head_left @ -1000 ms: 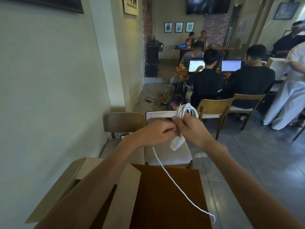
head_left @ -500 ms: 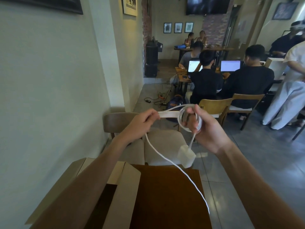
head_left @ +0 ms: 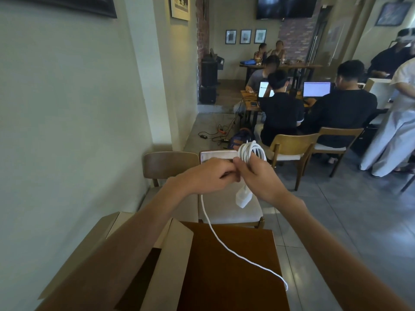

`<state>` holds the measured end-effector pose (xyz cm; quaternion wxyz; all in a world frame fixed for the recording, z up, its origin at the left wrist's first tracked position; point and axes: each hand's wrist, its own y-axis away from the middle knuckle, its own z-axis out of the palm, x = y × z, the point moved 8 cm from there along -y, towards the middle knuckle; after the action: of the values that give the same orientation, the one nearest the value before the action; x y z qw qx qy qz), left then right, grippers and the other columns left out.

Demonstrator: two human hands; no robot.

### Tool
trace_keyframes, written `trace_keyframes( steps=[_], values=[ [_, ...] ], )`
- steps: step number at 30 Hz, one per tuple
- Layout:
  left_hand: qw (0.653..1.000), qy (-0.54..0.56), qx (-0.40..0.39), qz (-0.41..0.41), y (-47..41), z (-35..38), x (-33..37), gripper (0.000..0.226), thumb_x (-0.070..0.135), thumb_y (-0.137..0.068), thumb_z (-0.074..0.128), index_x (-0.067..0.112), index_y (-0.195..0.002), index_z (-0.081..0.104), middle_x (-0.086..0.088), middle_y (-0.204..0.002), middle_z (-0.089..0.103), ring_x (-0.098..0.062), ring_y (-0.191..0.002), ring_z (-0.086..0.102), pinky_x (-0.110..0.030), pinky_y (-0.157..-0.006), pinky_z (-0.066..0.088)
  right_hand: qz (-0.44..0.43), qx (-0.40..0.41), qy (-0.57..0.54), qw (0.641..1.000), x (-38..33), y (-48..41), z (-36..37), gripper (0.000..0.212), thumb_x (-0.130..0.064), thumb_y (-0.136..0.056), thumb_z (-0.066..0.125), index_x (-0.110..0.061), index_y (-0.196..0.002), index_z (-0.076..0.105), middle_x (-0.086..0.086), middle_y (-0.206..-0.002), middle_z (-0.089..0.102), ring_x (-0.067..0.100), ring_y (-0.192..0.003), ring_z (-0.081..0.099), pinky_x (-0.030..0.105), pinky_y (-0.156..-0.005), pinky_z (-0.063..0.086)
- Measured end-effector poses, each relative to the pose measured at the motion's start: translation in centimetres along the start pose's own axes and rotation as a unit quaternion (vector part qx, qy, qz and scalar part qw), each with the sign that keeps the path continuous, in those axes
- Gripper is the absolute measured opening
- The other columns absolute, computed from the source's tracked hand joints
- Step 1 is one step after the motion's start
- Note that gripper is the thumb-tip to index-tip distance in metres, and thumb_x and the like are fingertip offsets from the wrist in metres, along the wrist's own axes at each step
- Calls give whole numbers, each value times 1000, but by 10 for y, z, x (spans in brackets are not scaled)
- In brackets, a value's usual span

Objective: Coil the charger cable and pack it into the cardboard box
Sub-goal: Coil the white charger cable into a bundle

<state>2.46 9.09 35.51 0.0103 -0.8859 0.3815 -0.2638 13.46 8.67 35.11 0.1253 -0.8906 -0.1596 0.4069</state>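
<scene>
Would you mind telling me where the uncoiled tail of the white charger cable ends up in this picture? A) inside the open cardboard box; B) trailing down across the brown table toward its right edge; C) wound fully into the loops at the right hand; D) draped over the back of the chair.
B: from the left hand the charger cable hangs loose and runs across the brown table to its right edge, outside the cardboard box.
</scene>
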Motion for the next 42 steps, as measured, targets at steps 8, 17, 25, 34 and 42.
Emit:
trace_keyframes(
  steps=[8,17,25,34,42],
  values=[
    [998,-41,44,5,0,-30,-9,16,22,-107,49,17,-100,62,15,-92,52,1,-83,51,-16,-74,40,34,-109,-166,979,4,13,13,43,-47,-104,48,-11,-93,68,0,-61,51,12,-54,47,30,-58,43],
    [980,70,174,-71,12,-2,-24,25,16,-109,44,8,-117,66,17,-84,58,14,-72,57,-12,-69,41,-1,-94,-424,901,-25,15,-11,33,-23,-107,46,-4,-87,64,15,-79,61,26,-82,59,36,-91,50],
    [995,58,69,-51,6,18,1,27,23,-111,40,8,-120,60,6,-81,61,-2,-67,62,-15,-63,45,-24,37,-124,991,-19,-3,-8,23,-25,-104,56,-12,-117,69,-7,-137,62,-1,-115,62,26,-95,54],
    [999,-17,38,-27,6,-14,-3,19,30,-108,48,20,-101,63,8,-94,65,-3,-85,62,-20,-75,47,-30,10,51,998,3,-6,3,63,-60,-104,34,-7,-84,61,13,-69,61,25,-61,58,48,-61,51],
    [990,-41,125,-59,1,-37,-18,16,24,-108,45,23,-95,55,15,-90,50,2,-82,49,-20,-72,37,29,-148,-217,964,2,10,11,33,-33,-103,57,-4,-87,61,9,-65,49,15,-59,49,23,-64,48]
  ],
)
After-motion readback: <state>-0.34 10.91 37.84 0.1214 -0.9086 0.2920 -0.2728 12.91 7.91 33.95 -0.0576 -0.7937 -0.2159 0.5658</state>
